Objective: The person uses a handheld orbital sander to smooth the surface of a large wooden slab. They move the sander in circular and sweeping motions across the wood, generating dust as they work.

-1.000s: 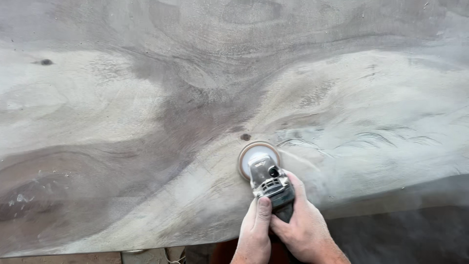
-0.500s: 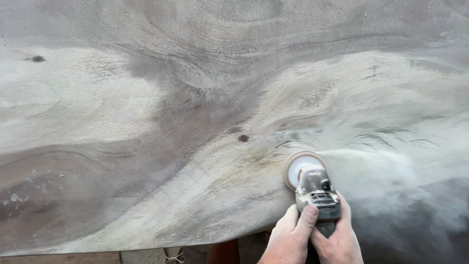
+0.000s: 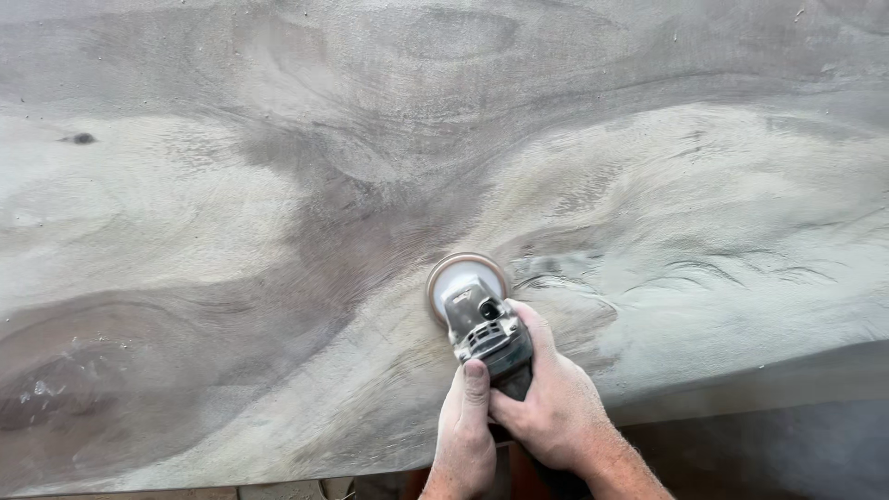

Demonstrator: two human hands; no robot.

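Angle grinder: grey body, round pale sanding disc at front, disc flat against wood slab. Slab: broad, dust-coated, swirling grey-brown grain, small dark knot at far left; grinder sits near its front edge.

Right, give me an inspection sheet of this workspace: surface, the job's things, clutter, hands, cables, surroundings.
Surface: large wood slab with swirling grain, pale dust over most of it, a small dark knot at far left.
Job's things: handheld power sander, its round disc flat on the slab near the front edge.
Clutter: nothing seen apart from dust.
Hands: left hand and right hand both wrapped around the sander's body, thumbs on top.
Cables: nothing seen.
Surroundings: dark floor below the slab's front edge, hazy with dust at lower right.
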